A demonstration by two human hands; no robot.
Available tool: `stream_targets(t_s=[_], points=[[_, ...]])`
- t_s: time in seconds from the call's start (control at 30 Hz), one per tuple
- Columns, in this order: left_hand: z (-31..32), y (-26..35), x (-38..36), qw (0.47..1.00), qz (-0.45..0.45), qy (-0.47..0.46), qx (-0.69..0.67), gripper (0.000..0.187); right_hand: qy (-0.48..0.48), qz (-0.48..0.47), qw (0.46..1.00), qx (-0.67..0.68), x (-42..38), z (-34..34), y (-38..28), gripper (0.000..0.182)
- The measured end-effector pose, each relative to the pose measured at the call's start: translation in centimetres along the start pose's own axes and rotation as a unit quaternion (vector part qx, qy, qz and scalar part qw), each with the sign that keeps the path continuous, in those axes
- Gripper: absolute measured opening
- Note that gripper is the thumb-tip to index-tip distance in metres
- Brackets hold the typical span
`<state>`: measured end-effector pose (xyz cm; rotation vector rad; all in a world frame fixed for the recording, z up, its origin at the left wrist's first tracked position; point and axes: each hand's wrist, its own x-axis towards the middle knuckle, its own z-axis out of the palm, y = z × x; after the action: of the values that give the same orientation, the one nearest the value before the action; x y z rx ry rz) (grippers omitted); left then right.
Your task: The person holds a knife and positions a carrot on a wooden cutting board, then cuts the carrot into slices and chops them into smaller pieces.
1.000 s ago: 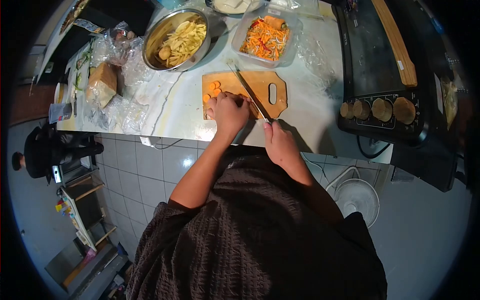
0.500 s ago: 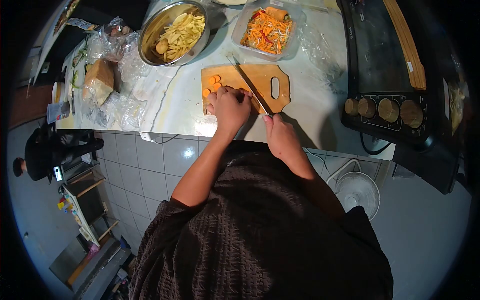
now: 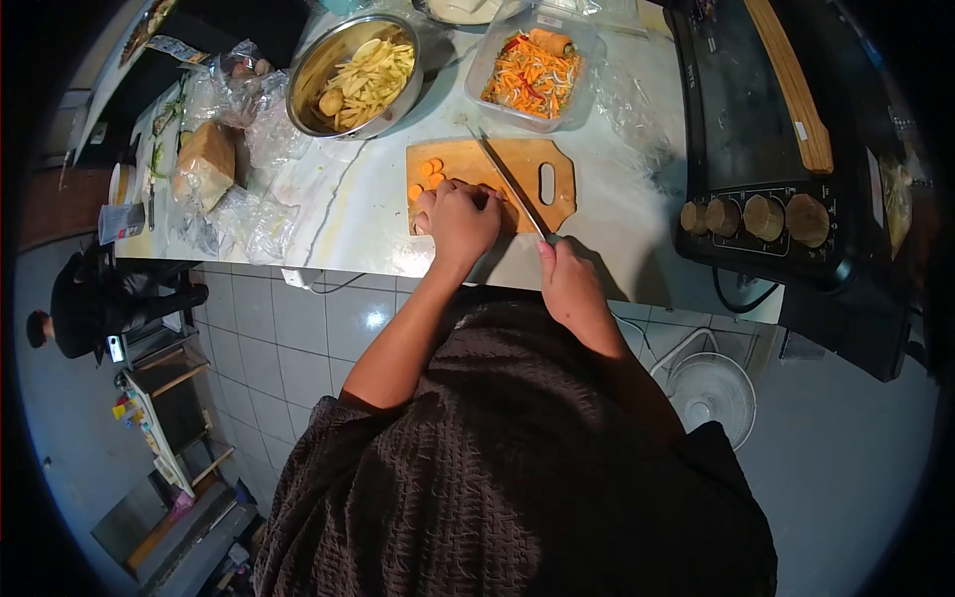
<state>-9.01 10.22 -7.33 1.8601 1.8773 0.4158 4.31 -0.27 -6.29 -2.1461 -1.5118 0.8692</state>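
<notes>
A wooden cutting board [image 3: 527,159] with an oval handle hole lies near the counter's front edge. Several orange carrot slices [image 3: 433,167] rest on its left part. My left hand [image 3: 461,221] presses down on the board with curled fingers, around a carrot piece [image 3: 497,191] that is mostly hidden. In my right hand [image 3: 569,279] is the handle of a long knife [image 3: 512,184], whose blade slants up and left across the board, just right of my left hand.
Behind the board stand a metal bowl of cut potatoes [image 3: 298,95] and a plastic tub of shredded vegetables [image 3: 476,85]. Plastic bags [image 3: 269,134] lie left, an oven [image 3: 736,224] stands right. A fan [image 3: 711,398] is below; a person [image 3: 90,303] is far left.
My right hand and the knife handle have moved slightly right and down, away from my left hand. The counter items sit a little lower in view.
</notes>
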Motion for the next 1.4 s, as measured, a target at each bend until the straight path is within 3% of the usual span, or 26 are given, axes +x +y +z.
stream_targets(t_s=[0.57,1.4], points=[[-0.2,0.0,0.0,1.0,0.003,0.0,-0.004,0.02,-0.005,-0.012,0.999,0.042,0.3,1.0,-0.3,0.04],[-0.3,-0.1,-0.2,1.0,0.009,-0.01,-0.013,0.019,-0.056,0.075,0.995,0.02,0.6,0.2,-2.2,0.042]])
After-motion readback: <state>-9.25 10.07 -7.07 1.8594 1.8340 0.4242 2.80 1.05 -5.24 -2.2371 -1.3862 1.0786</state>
